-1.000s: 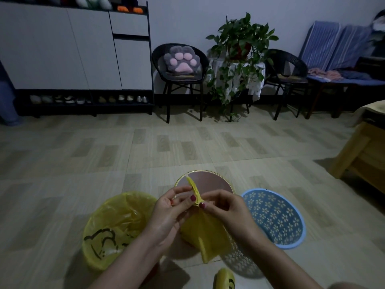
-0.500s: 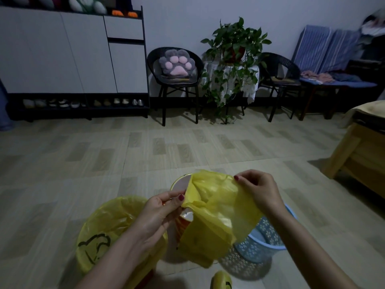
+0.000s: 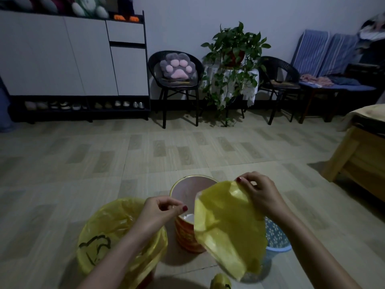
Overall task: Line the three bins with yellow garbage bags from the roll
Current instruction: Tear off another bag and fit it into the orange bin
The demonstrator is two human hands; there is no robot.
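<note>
My right hand pinches the top edge of a loose yellow garbage bag, which hangs over the gap between the middle and right bins. My left hand is beside the bag's left edge with thumb and finger pinched together; I see no plastic between them. The left bin is lined with a yellow bag. The middle bin is orange-red and unlined, with something white inside. The blue perforated bin is mostly hidden behind the bag. The yellow roll lies on the floor at the bottom edge.
All three bins stand on a tiled floor. A wooden bed frame is at the right. Along the far wall are a white cabinet with shoes beneath, two black chairs and a potted plant.
The folded bag was pulled open between both hands. My right hand swung its edge up and to the right, the bag spread wide, and my left hand came off its left edge.
</note>
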